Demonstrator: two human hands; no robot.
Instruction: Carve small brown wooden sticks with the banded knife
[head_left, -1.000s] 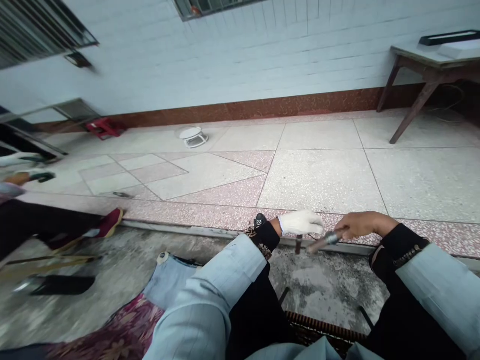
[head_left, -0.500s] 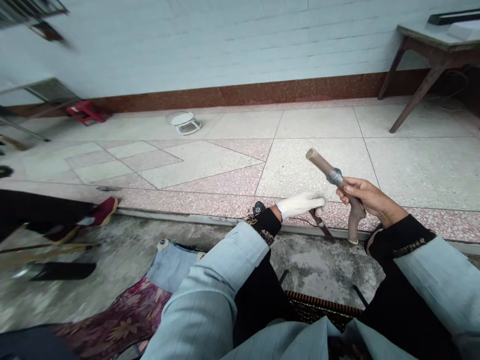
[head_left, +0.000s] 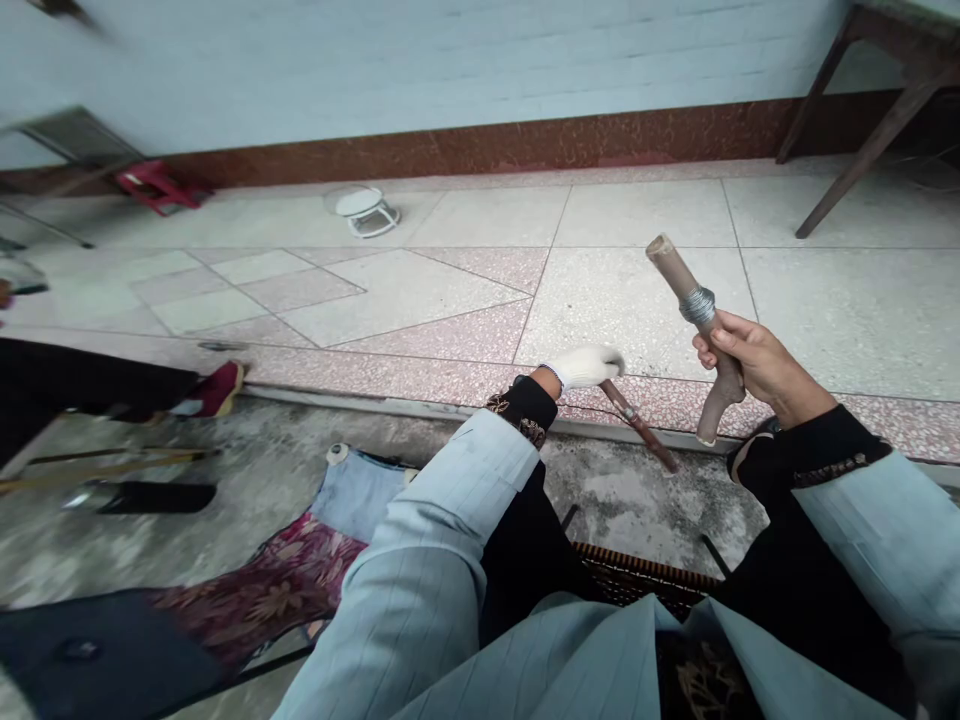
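My left hand (head_left: 589, 367), in a white knitted glove, is closed around the upper end of a thin brown stick (head_left: 651, 440). The stick slants down to the right past the step edge, with a bit of metal or wire at its middle and a thin dark strand beside it. My bare right hand (head_left: 769, 365) grips a thicker crooked piece of branch (head_left: 669, 265) by its middle. Grey wire (head_left: 698, 305) is wound in a tight coil round the branch, just above my fingers. The branch's sawn top end points up and left, apart from the thin stick.
A tiled step (head_left: 457, 385) runs across in front of me. On it stand a white stool (head_left: 364, 210), a red stool (head_left: 159, 187) and a wooden table (head_left: 862, 165). At left are another person's leg and red shoe (head_left: 223, 390), a dark bottle (head_left: 161, 497) and patterned cloth (head_left: 277, 570).
My view has tipped downward. My right hand has raised the branch slightly and moved right. My left hand has shifted a little left, and more of the thin stick shows.
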